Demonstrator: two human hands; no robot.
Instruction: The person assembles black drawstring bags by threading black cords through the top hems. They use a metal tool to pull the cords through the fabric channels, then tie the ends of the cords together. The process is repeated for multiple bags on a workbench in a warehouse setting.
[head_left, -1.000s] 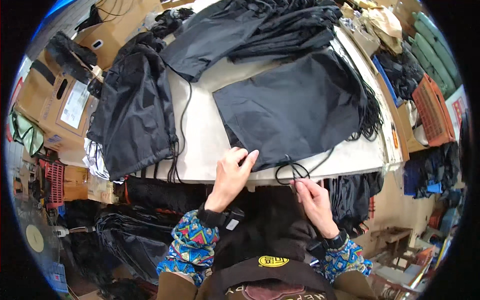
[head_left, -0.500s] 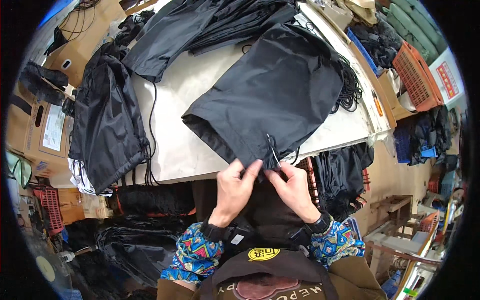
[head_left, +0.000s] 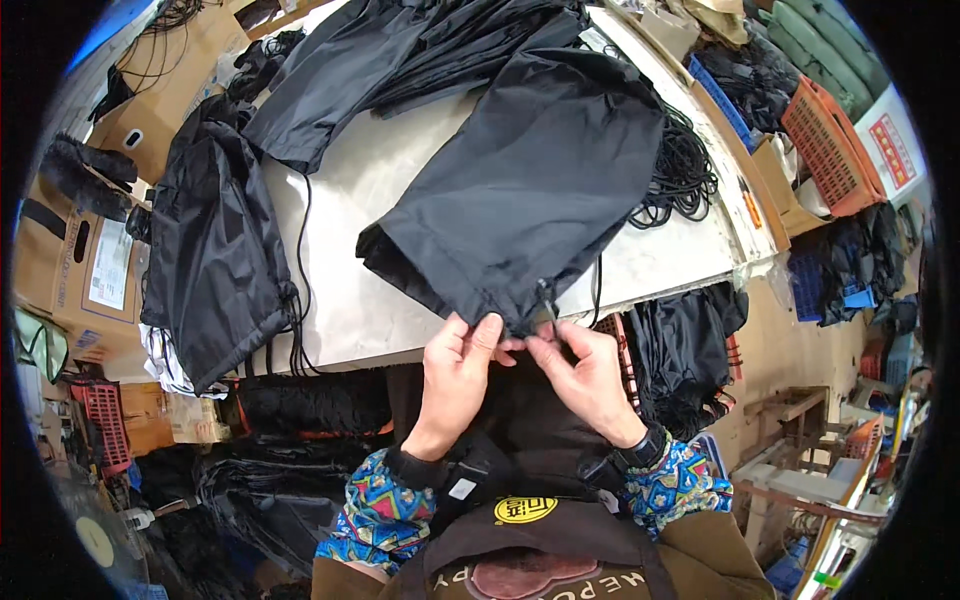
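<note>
Head cam: 2 hands, 1 black bag (head_left: 535, 180) btwn them & white tbl (head_left: 340, 250), near corner over edge; 1 cord bundle (head_left: 685, 175) at its R, 1 other bag (head_left: 215, 255) far L. L hand (head_left: 455, 375) pinches corner, thumb on top; R hand (head_left: 590, 375) touches same corner, can't tell if closed.

- Left hand (head_left: 456, 375): thumb extended against curled fingers, pinching.
- Right hand (head_left: 588, 375): thumb and forefinger drawn together, pointing inward.
- Fingertips of both nearly meet in front of the body.
- Left forearm (head_left: 385, 510) and right forearm (head_left: 678, 492): reaching forward, angled inward.
</note>
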